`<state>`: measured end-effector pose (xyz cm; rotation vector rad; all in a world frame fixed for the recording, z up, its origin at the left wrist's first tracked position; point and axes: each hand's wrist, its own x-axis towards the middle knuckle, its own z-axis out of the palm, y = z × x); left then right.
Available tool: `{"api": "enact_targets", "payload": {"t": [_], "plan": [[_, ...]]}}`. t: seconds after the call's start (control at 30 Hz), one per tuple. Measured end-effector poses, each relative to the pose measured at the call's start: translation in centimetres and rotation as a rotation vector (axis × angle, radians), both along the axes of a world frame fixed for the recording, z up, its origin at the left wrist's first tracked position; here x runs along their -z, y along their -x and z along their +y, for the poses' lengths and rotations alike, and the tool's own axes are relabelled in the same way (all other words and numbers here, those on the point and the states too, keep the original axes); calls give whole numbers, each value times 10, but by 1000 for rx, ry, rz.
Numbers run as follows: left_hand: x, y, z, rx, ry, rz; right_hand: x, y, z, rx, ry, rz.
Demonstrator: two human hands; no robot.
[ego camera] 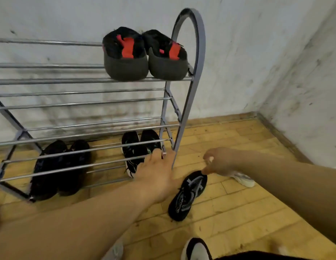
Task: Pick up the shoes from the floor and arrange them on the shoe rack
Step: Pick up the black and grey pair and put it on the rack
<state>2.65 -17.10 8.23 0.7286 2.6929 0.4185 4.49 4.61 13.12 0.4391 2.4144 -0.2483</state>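
A metal shoe rack (88, 79) stands against the wall. On its top shelf sits a black pair with red insides (144, 57). On the bottom shelf are a plain black pair (60, 166) and a black pair with teal marks (139, 147). My left hand (155, 173) reaches to the rack's lower right corner, fingers stretched out beside the teal-marked pair. A black patterned sneaker (187, 196) lies on the floor right of the rack. My right hand (217, 162) pinches its far end with thumb and curled fingers.
A white shoe (244, 180) lies on the wooden floor (257, 212) behind my right hand. A black-and-white shoe (195, 248) and a pale shoe (114, 250) show at the bottom edge. Two walls meet in a corner at the far right.
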Motion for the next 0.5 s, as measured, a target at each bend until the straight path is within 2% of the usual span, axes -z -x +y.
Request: {"api": "enact_targets", "payload": {"t": [0.17,0.37,0.5], "plan": [[111,-9,16,-120,-63,-465,99,-6,38,43,56,-166],[197,-17,35,-434,-271,-904,197,19,67,243,222,-61],[232,-23,49,-537,-402,-1041,244,39,86,367,293,50]]}}
